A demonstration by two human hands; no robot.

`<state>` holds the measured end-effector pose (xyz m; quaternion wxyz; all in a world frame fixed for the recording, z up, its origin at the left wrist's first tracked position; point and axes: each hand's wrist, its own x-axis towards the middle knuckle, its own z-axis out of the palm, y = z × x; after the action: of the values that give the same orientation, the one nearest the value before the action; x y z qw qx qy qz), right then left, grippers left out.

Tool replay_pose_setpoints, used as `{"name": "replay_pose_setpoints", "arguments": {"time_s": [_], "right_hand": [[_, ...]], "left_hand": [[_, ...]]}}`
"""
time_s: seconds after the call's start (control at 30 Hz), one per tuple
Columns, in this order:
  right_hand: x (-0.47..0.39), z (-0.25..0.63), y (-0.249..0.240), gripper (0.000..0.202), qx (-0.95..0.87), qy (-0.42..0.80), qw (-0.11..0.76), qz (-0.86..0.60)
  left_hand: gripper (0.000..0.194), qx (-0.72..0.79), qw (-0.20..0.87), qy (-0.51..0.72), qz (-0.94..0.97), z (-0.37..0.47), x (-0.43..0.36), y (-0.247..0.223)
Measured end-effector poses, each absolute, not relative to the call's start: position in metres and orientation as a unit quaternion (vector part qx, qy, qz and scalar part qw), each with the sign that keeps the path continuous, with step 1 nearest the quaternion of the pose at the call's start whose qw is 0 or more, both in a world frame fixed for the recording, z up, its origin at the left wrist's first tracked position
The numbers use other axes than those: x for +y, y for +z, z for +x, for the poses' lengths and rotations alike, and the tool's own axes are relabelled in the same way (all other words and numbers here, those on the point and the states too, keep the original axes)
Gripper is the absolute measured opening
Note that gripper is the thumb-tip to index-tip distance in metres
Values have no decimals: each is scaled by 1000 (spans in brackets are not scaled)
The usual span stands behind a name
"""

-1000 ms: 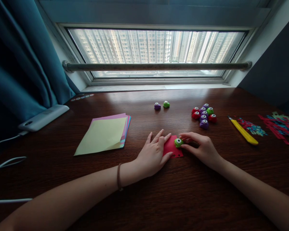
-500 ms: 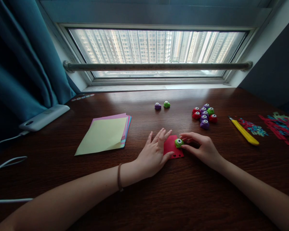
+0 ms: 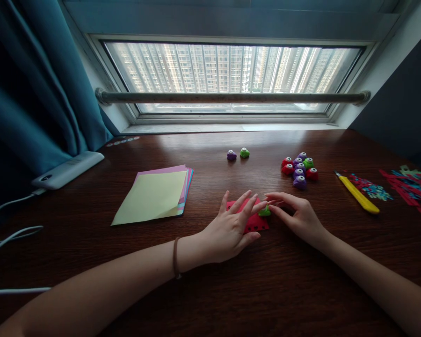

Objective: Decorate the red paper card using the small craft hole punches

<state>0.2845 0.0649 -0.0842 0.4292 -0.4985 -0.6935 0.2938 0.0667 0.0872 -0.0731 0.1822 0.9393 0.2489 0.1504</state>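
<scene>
A red sheet of paper (image 3: 254, 223) with small dark punched holes along its edge lies on the table, partly covered by my left hand (image 3: 229, 229). That hand is spread over it, and a finger reaches onto the top of a green craft punch (image 3: 264, 211) at the paper's right edge. From the right, my right hand (image 3: 296, 215) grips the side of this punch between thumb and fingers. The punch's white button is hidden under the left fingers.
A stack of coloured paper (image 3: 150, 196) lies to the left. Behind stand a purple punch (image 3: 231, 155) and a green punch (image 3: 244, 153). Several more punches (image 3: 299, 181) cluster at right, near a yellow utility knife (image 3: 359, 194), confetti (image 3: 372, 187) and paper strips (image 3: 407, 187).
My left hand has shifted right, its fingers moving from the paper onto the green punch's top. My right hand keeps its grip on the punch.
</scene>
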Motion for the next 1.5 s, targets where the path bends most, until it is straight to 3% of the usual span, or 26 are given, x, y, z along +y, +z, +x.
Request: {"name": "replay_pose_setpoints", "arguments": {"time_s": [0.23,0.37,0.53,0.63,0.97,1.5], "right_hand": [[74,282,-78,23,-642,316,465,-521],[102,265,-61,19,-644,220,474,-559],[135,229,-52,31,-674,-6,370,-639],[138,215,-59,38,-674,-60,292,-676],[139,215,-73,37,-655,41,161,-737],[140,213,-73,29,-639,21,150,-754]], "left_hand": [[68,255,173,133,942,66,85,-68],[64,259,183,132,939,66,84,-65],[64,258,169,131,942,68,86,-68],[68,265,150,128,944,68,87,-71],[68,273,146,122,943,68,85,-71],[64,275,138,148,940,69,85,-74]]}}
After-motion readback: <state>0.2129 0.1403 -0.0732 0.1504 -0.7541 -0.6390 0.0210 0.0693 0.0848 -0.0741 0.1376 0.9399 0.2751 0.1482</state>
